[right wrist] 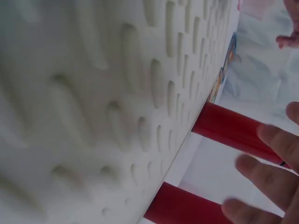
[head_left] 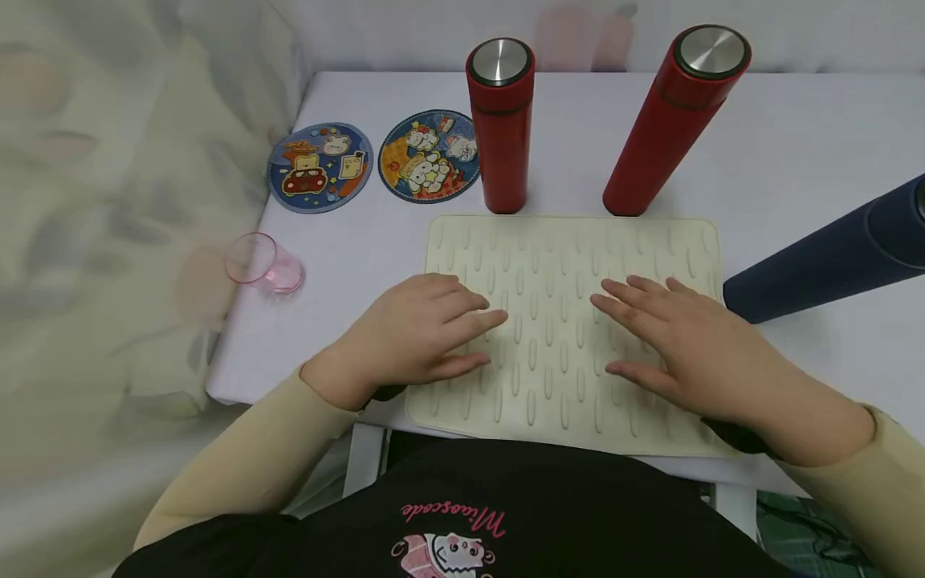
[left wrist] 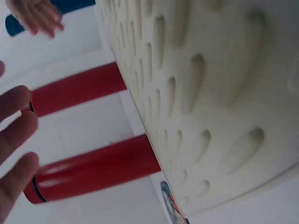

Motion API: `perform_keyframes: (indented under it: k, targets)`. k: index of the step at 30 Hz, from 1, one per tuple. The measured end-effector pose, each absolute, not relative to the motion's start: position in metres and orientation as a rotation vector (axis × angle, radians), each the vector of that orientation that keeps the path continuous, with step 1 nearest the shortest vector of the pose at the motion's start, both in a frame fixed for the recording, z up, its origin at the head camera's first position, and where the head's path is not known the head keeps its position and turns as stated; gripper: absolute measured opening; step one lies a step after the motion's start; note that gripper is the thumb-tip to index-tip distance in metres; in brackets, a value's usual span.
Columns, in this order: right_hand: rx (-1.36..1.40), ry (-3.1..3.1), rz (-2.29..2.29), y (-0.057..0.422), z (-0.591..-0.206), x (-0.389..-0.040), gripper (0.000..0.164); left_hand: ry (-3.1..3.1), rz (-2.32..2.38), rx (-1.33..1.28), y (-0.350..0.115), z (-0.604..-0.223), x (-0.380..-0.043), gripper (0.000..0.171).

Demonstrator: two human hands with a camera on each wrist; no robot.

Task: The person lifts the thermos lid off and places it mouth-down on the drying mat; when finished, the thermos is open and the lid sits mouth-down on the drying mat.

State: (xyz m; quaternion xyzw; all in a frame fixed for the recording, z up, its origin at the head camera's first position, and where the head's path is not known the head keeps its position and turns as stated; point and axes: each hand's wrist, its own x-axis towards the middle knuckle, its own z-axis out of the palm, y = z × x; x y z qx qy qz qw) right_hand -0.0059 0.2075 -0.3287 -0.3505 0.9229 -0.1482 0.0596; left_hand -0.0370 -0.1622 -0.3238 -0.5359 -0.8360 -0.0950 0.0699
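A cream mat (head_left: pixel 549 337) with raised oval ridges lies at the table's front. Over its left part is my left hand (head_left: pixel 433 333), fingers extended and holding nothing. My right hand (head_left: pixel 672 337) hovers over the right part, its fingers spread and also without anything in them. Behind the mat stand two red flasks with steel lids, the left flask (head_left: pixel 501 136) and the right flask (head_left: pixel 668 128). A dark blue flask (head_left: pixel 831 249) stands just beyond my right hand. In the left wrist view, both red flasks, such as the lower flask (left wrist: pixel 98 168), rise past the mat's far edge.
Two round cartoon coasters, the blue coaster (head_left: pixel 320 168) and the multicoloured coaster (head_left: pixel 429 156), lie at the back left. A pink transparent cup (head_left: pixel 266 263) stands near the left table edge. A patterned curtain (head_left: pixel 130 201) hangs along the left side.
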Motion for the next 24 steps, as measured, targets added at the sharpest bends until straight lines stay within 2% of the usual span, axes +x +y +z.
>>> perform_keyframes:
  k: [4,8,11,14,18,24]
  targets:
    - [-0.888,2.761,-0.699,0.190,-0.323,-0.035,0.054,-2.428,-0.473,-1.451,-0.170,-0.326,-0.048,0.042]
    - [-0.616,2.696,-1.033,0.166,-0.322,-0.069,0.047,-2.464,-0.555,-1.222,-0.175,-0.326,-0.057,0.041]
    - [-0.400,2.625,-1.242,0.145,-0.324,-0.097,0.058,-2.490,-0.616,-1.062,-0.176,-0.326,-0.062,0.044]
    - [-0.222,2.564,-1.358,0.122,-0.325,-0.124,0.080,-2.490,-0.665,-0.956,-0.175,-0.327,-0.066,0.049]
    - [-0.109,2.524,-1.456,0.094,-0.329,-0.154,0.100,-2.477,-0.718,-0.886,-0.174,-0.327,-0.075,0.056]
    - [-0.067,2.535,-1.541,0.068,-0.334,-0.176,0.108,-2.479,-0.750,-0.813,-0.171,-0.316,-0.094,0.058]
